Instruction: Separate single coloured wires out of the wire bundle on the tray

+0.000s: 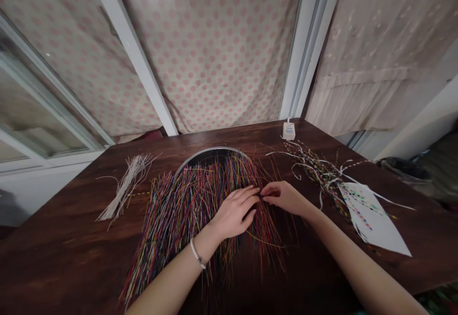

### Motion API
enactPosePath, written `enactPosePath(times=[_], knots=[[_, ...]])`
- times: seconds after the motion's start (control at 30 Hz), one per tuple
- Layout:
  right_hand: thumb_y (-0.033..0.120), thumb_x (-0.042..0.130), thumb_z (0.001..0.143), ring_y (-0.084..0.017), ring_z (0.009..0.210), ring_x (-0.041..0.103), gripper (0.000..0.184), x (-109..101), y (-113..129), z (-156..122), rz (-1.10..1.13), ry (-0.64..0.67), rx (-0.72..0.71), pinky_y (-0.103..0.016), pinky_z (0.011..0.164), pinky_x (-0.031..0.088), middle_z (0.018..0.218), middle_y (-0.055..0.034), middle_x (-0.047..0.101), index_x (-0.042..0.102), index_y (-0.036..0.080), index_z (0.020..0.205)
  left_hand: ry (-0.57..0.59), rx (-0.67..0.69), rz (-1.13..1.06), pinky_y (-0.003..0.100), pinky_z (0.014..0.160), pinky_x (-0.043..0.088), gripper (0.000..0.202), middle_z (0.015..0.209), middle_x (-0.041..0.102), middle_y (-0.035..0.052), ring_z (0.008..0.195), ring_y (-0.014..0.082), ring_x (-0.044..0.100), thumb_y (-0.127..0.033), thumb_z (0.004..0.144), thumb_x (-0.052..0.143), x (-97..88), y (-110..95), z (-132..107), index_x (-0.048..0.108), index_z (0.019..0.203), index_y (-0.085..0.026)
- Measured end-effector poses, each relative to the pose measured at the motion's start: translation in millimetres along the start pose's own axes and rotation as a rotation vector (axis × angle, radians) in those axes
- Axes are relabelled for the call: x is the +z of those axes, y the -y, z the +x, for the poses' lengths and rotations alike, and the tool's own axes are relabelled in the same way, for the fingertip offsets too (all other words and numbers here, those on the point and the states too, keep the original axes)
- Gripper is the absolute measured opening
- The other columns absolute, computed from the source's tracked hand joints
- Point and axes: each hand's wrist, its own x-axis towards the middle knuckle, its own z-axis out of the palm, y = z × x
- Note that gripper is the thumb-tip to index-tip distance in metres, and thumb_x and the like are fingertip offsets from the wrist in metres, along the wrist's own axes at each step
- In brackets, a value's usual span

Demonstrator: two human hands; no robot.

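Observation:
A wide heap of thin multicoloured strands [179, 210] lies across a round, grey-rimmed tray [195, 153] and spills over its near side. My left hand [236, 211] rests on the right part of the heap, fingers stretched out and thumb apart. Just right of its fingertips, my right hand [284, 198] has thumb and forefinger brought together in a pinch at the edge of the strands. Whatever is between those fingertips is too small to make out. A beaded bracelet [197, 254] circles my left wrist.
On the dark wooden table [64, 243], a bundle of white strands [125, 188] lies left. To the right are patterned strands with white ties [318, 167], partly over a white sheet [384, 231]. A small white box [288, 131] stands at the back, before the dotted curtain [222, 57].

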Motion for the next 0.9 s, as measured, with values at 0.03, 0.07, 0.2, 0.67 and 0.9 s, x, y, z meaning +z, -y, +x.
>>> enactPosePath(times=[0.03,0.07,0.2,0.67,0.9], knots=[[0.018,0.058,0.066,-0.015,0.069,0.063,0.016,0,-1,0,0.021,-0.001,0.006,-0.025,0.063,0.048,0.074,-0.004,0.068,0.064,0.015,0.08,0.021,0.025,-0.009,0.039,0.103,0.029,0.033,0.129,0.046,0.0039,0.123,0.0183,0.036,-0.019,0.085,0.039,0.2,0,0,0.048,0.116,-0.021],[0.018,0.059,0.065,-0.015,0.068,0.062,0.015,0,-1,0,0.022,-0.014,0.02,-0.025,0.062,0.048,0.072,-0.0039,0.067,0.063,0.015,0.079,0.041,0.04,-0.015,0.038,0.102,0.03,0.034,0.127,0.049,0.0034,0.121,0.0175,0.038,-0.019,0.085,0.038,0.6,0,0,0.047,0.118,-0.022],[0.018,0.058,0.065,-0.014,0.061,0.059,0.012,-1,1,-1,-0.17,-0.148,0.034,-0.024,0.058,0.045,0.068,-0.0027,0.065,0.064,0.016,0.075,0.058,0.025,-0.005,0.036,0.095,0.037,0.029,0.112,0.058,0.0038,0.108,0.017,0.051,-0.021,0.088,0.034,3.5,2,0,0.055,0.108,-0.021],[0.028,0.058,0.067,-0.012,0.052,0.052,0.012,19,-2,11,-0.305,-0.319,0.0,-0.024,0.054,0.038,0.056,0.0001,0.06,0.063,0.017,0.067,0.08,0.004,-0.002,0.037,0.089,0.039,0.028,0.11,0.056,0.0056,0.105,0.0198,0.049,-0.025,0.089,0.034,2.9,2,1,0.056,0.106,-0.02],[0.032,0.058,0.07,-0.012,0.063,0.058,0.015,6,24,-1,0.383,-0.084,0.082,-0.025,0.06,0.044,0.066,-0.0014,0.062,0.057,0.016,0.07,0.045,0.017,-0.009,0.039,0.098,0.034,0.025,0.129,0.045,0.0073,0.12,0.0209,0.039,-0.024,0.088,0.037,2.1,1,0,0.055,0.105,-0.019]])
